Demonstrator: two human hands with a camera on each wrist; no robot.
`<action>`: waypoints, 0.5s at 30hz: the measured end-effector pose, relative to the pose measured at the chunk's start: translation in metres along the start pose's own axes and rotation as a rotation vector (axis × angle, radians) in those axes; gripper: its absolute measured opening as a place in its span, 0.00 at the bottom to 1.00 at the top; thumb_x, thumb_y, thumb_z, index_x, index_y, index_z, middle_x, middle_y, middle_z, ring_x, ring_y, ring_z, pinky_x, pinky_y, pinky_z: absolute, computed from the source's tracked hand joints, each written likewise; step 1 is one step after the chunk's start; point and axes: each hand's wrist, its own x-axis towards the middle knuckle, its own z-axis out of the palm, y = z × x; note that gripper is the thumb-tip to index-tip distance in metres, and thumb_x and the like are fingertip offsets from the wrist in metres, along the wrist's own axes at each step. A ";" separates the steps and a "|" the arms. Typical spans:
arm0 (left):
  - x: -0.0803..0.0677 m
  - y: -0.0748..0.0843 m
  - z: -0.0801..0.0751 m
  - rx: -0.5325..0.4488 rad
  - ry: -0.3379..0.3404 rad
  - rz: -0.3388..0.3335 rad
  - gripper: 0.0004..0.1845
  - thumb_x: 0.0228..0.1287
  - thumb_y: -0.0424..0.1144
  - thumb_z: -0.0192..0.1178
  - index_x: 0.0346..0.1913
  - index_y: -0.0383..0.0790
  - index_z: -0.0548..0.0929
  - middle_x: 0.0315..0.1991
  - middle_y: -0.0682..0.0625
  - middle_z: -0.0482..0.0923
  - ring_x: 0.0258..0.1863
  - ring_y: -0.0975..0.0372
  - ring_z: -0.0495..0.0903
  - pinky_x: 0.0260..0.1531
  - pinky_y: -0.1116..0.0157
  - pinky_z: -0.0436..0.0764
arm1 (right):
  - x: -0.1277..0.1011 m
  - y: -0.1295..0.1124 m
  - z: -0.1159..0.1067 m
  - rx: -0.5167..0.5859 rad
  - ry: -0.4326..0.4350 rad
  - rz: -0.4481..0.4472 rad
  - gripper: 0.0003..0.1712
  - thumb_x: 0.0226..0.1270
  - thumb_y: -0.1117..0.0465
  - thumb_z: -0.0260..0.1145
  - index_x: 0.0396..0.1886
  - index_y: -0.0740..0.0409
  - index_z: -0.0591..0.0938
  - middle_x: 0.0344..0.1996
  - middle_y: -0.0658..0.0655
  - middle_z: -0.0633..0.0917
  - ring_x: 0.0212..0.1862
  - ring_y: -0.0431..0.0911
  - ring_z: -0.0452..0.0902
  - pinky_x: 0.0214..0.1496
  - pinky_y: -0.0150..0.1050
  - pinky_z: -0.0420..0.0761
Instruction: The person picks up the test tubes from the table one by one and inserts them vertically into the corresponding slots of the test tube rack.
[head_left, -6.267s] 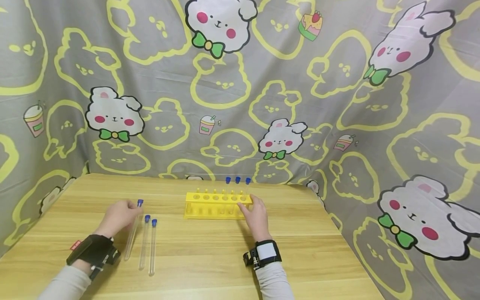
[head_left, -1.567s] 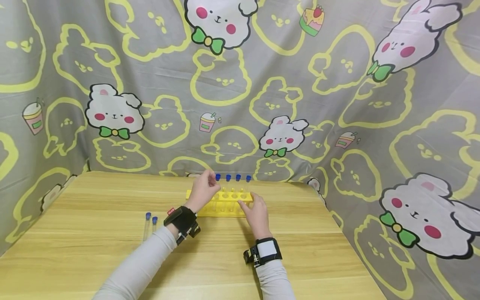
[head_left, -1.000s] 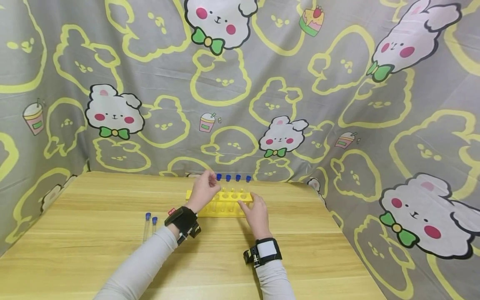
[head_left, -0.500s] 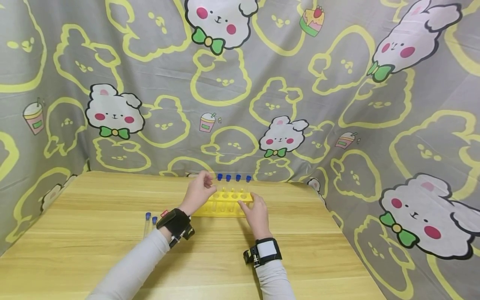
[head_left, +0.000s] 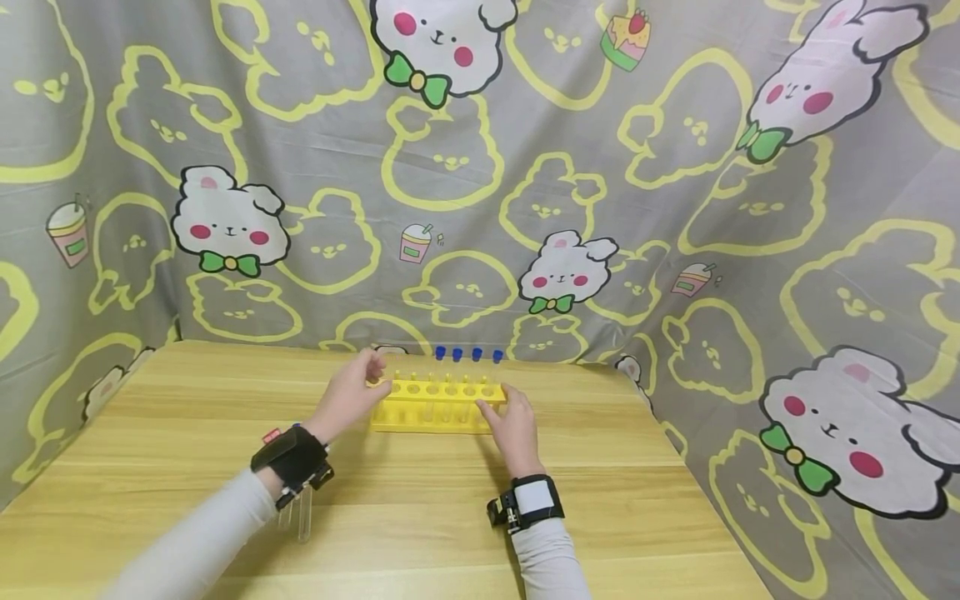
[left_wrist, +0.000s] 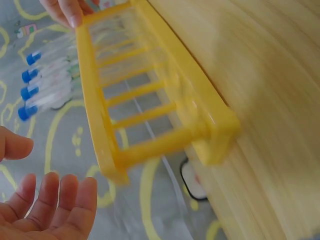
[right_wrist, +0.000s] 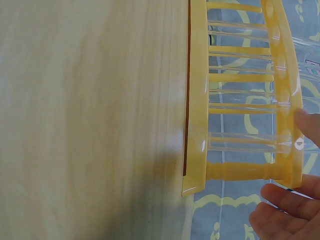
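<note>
A yellow test tube rack [head_left: 408, 427] stands upright on the table. Several clear test tubes with blue stoppers [head_left: 457, 355] fill its right-hand holes, while the holes at the left end hold none. My right hand [head_left: 517, 429] grips the rack's right end, the thumb on the top rail in the right wrist view. Just off the left end is my left hand [head_left: 351, 398]; the left wrist view shows its fingers [left_wrist: 57, 205] spread from the thumb with nothing between them. Loose test tubes [head_left: 304, 517] lie on the table, partly hidden under my left wrist.
The wooden table [head_left: 420, 533] reaches back to a grey patterned curtain [head_left: 337, 125], which also hangs along both sides. Each wrist wears a black strap with a camera [head_left: 525, 504].
A test tube from the table now stands in the rack, placed by my left hand. That hand has let go and drawn back leftward. My right hand stays on the rack.
</note>
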 end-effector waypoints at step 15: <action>-0.035 -0.046 -0.063 0.136 -0.037 -0.090 0.18 0.64 0.37 0.59 0.51 0.27 0.74 0.46 0.33 0.79 0.45 0.47 0.79 0.46 0.49 0.80 | 0.001 0.000 0.000 0.006 -0.011 0.007 0.37 0.62 0.46 0.68 0.63 0.66 0.73 0.60 0.68 0.77 0.64 0.61 0.72 0.66 0.53 0.73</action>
